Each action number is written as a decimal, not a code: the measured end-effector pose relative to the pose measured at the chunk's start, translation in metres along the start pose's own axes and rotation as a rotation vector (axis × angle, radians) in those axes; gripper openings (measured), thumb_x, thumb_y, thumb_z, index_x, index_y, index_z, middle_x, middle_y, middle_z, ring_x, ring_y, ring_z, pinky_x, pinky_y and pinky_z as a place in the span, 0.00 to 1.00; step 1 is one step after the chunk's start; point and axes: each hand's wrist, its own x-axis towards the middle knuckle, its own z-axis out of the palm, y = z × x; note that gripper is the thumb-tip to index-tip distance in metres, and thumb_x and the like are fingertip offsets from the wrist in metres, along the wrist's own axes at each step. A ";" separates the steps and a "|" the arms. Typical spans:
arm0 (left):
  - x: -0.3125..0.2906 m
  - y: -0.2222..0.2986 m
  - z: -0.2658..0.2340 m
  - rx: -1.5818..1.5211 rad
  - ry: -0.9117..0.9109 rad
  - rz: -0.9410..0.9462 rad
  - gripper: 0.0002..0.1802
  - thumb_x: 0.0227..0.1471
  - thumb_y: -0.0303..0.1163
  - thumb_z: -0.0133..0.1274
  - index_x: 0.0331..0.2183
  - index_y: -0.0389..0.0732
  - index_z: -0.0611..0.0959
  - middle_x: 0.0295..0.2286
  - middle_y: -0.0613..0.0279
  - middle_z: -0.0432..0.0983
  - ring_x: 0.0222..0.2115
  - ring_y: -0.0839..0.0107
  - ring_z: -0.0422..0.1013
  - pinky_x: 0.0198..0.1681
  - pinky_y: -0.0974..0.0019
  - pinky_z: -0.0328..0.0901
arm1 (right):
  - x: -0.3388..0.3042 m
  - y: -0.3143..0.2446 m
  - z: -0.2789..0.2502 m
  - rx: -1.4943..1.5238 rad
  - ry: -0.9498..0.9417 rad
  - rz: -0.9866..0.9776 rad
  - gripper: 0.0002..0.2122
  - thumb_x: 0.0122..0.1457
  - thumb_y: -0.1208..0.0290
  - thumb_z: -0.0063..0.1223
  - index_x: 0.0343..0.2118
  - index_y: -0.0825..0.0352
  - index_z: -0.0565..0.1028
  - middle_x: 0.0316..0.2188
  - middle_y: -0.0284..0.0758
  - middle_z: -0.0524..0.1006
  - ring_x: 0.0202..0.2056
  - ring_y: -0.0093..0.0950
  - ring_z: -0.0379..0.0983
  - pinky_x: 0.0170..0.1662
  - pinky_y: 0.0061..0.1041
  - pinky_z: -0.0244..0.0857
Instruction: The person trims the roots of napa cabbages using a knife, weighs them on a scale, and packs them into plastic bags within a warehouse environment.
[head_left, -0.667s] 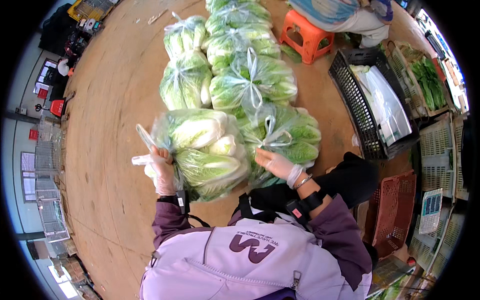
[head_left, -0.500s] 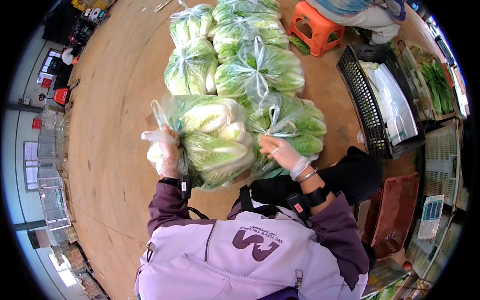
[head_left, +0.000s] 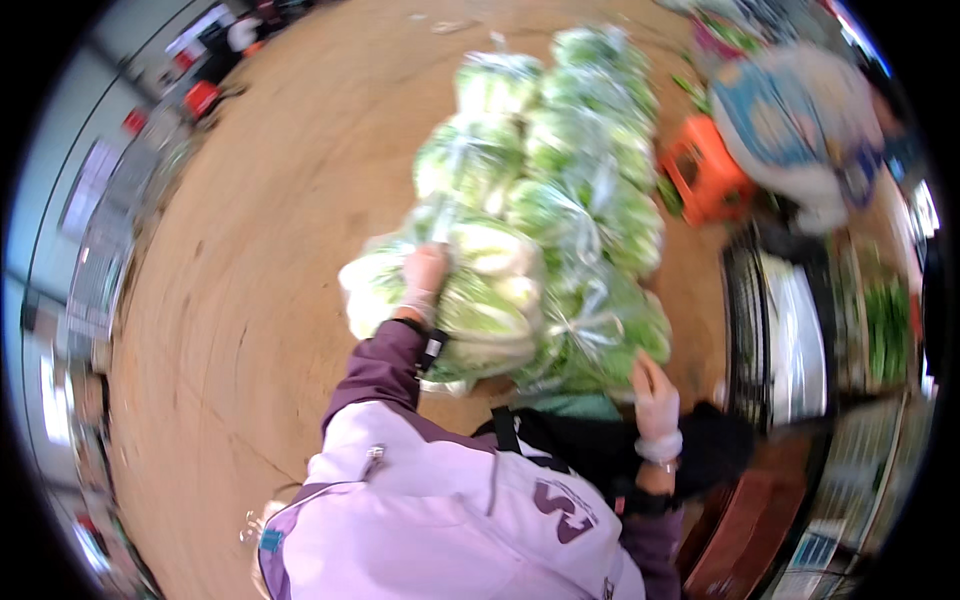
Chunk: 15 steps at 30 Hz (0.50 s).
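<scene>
My left hand (head_left: pixel 427 275), in a thin clear glove, is closed on the gathered top of a clear plastic bag of napa cabbages (head_left: pixel 490 320). This bag sits at the near left of two rows of similar bags. Just right of it lies another tied bag of napa cabbages (head_left: pixel 600 335), its knot facing up. My right hand (head_left: pixel 656 395), also gloved, is beside that bag's right edge. Its fingers are stretched out and hold nothing that I can see; motion blurs them a little.
More bagged napa cabbages (head_left: pixel 470 165) extend away across the brown floor. To the right are an orange stool (head_left: pixel 708 170), a seated person (head_left: pixel 800 110), a black crate (head_left: pixel 745 330) with white plastic inside, and a red crate (head_left: pixel 745 535). Wire cages (head_left: pixel 100 270) line the left wall.
The held bag has settled lower beside its neighbour, with my left hand now over its top. My right hand has left the neighbouring bag's knot and moved right. The whole view has shifted and turned.
</scene>
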 end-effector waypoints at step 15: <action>0.009 0.008 -0.013 0.112 -0.141 0.062 0.19 0.49 0.44 0.43 0.23 0.41 0.82 0.24 0.50 0.77 0.27 0.52 0.74 0.30 0.52 0.67 | -0.021 0.005 0.002 -0.116 -0.064 0.003 0.14 0.55 0.68 0.49 0.42 0.71 0.73 0.32 0.44 0.77 0.33 0.32 0.76 0.38 0.26 0.68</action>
